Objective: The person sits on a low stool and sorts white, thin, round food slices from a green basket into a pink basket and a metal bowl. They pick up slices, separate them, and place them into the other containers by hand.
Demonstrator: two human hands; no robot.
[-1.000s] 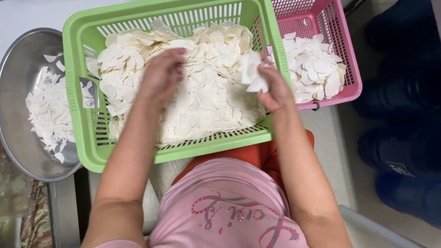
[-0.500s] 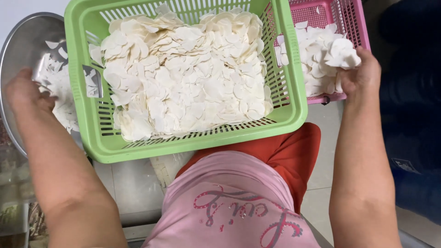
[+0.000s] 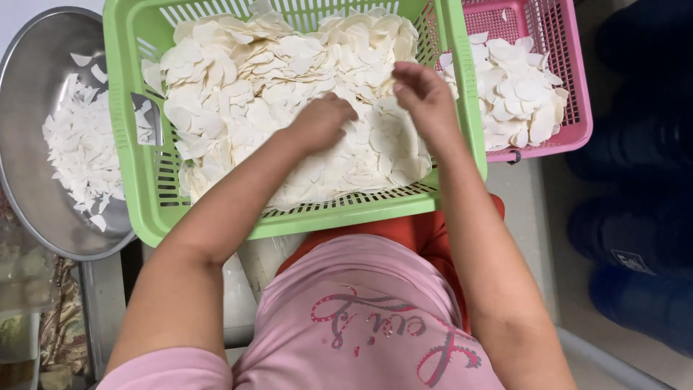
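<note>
Both hands are down in the green basket (image 3: 137, 209), which sits across the person's lap and is heaped with thin, pale, roundish slices (image 3: 245, 79). The left hand (image 3: 321, 123) lies near the middle of the heap, fingers curled loosely under and knuckles up, pressing into the slices; whether it has any pinched inside I cannot tell. The right hand (image 3: 426, 97) is just beside it, toward the basket's right wall, fingers bent and drawn close together with their tips touching the slices at the pile's right edge. The two hands are near each other but apart.

To the right, touching the green basket, stands a pink basket (image 3: 574, 108) holding a smaller lot of the same whole slices. On the far left a steel bowl (image 3: 43, 65) holds broken white pieces.
</note>
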